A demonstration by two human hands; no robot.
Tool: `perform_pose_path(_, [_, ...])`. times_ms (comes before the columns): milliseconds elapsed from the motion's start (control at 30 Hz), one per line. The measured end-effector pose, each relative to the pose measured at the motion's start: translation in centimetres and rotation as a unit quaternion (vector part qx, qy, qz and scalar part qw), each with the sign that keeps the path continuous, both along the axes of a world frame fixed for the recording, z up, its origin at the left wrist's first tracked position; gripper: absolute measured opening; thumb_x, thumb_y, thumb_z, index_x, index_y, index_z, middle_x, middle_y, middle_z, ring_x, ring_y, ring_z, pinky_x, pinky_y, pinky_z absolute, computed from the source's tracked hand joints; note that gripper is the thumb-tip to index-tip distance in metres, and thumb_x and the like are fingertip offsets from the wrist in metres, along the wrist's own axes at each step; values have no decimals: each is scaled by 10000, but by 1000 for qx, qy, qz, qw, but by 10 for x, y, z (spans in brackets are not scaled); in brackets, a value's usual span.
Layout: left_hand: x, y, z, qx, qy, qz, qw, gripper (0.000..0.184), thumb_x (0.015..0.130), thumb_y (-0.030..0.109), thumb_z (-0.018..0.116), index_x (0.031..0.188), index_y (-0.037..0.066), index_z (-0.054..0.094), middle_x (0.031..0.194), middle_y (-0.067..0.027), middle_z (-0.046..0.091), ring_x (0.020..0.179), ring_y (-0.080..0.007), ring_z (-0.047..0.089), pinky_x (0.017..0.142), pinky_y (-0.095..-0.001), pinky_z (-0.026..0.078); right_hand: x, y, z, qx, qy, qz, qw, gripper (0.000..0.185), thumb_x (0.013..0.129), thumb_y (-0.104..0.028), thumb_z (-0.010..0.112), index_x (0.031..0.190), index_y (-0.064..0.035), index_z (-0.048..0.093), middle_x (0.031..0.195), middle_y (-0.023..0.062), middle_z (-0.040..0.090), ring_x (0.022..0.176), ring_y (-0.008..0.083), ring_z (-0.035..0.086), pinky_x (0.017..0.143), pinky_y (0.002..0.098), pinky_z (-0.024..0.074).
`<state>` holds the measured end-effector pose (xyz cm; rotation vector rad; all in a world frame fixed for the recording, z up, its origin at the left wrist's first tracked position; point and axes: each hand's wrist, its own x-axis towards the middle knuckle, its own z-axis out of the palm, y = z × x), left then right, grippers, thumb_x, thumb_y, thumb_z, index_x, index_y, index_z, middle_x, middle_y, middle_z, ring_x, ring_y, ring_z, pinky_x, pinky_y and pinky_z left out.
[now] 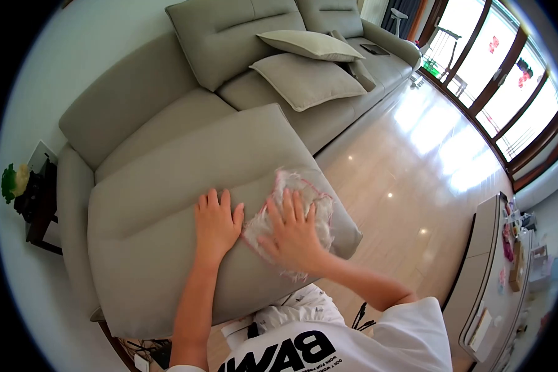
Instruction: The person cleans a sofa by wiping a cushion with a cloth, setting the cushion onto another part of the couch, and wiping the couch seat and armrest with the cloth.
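My right hand lies on a fluffy whitish-grey cloth with pink edging, its fingers spread flat and slightly blurred. Part of the cloth is hidden under that palm. Beneath the cloth is the seat of a grey-beige sofa, near the corner on the right. Just left of the cloth, my left hand rests palm down on the same seat, fingers stretched out, holding nothing.
Two cushions are stacked farther along the sofa, with a dark flat device beyond them. A long low cabinet carrying assorted items stands at right. Glass doors are at the back right. A small dark side table stands at left.
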<state>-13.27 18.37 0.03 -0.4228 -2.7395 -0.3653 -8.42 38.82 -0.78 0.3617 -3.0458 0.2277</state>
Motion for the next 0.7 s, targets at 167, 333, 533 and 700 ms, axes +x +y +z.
perform_pose_path(167, [0,1,-3,-18,11,-5,1000,434,972,333,620,1238,-9,642,1124,-185,597,1026,-372,556,882,-482,464,-54,5,-14,-78,33,-63,994,1057,908,-724,549,1610,5,243,1618,390,201,1519,545,173,1109,786,171])
perform_pose_path(333, [-2,3,1,-16,-8,4,1000,442,969,340,623,1242,-7,642,1136,-189,596,1033,-364,556,881,-481,467,-192,55,-36,-202,-93,-189,956,1276,778,-863,598,1611,17,196,1625,336,259,1457,511,358,1152,593,342])
perform_pose_path(533, [2,-1,3,5,-9,10,1000,436,971,335,622,1242,-7,639,1126,-186,592,1038,-361,547,892,-475,461,-140,67,-36,-202,-48,-109,972,1167,860,-773,593,1611,26,195,1640,306,248,1498,472,302,1190,554,307])
perform_pose_path(700, [4,6,-1,1,-17,10,1000,428,980,323,618,1249,-8,641,1122,-182,589,1035,-367,542,894,-477,458,-9,26,-16,-40,-12,-36,999,1099,912,-700,575,1621,26,151,1642,350,189,1526,539,159,1150,739,156])
